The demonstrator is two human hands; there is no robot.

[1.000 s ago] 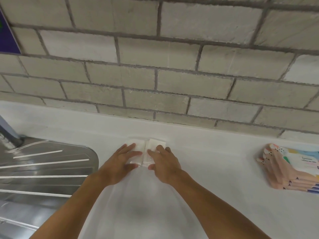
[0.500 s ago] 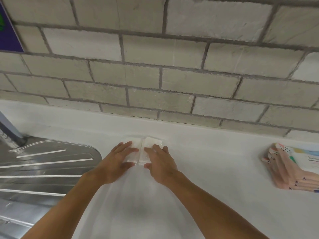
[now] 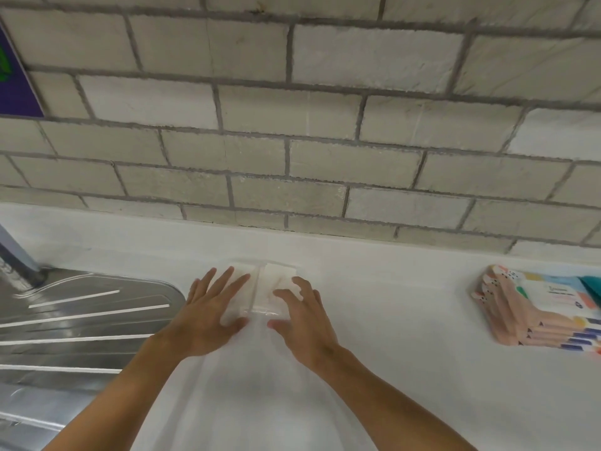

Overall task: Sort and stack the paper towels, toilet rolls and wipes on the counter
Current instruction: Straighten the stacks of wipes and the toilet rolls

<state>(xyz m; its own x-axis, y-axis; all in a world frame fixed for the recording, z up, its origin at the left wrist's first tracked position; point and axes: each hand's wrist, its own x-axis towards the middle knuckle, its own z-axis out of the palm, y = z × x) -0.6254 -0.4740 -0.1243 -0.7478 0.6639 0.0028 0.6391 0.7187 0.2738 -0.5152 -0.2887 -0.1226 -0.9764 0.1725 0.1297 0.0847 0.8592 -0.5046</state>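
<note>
A clear-wrapped pack of white paper towels (image 3: 260,288) lies on the white counter (image 3: 390,320) in front of me, its far end close to the wall. My left hand (image 3: 211,307) lies flat on the pack's left half, fingers straight and spread. My right hand (image 3: 302,314) rests on the right half, fingers slightly bent over its top. The near part of the pack shows only as a pale blur between my forearms. A stack of several wipes packs (image 3: 536,310), pink and multicoloured, sits on the counter at the far right.
A steel sink drainboard (image 3: 81,320) fills the left side, with the base of a tap (image 3: 19,268) at its back corner. A grey brick wall (image 3: 292,125) rises behind the counter. A purple sign (image 3: 13,86) hangs at the upper left.
Both hands have stayed on the pack; the fingers have spread a little wider. The camera has shifted slightly.
</note>
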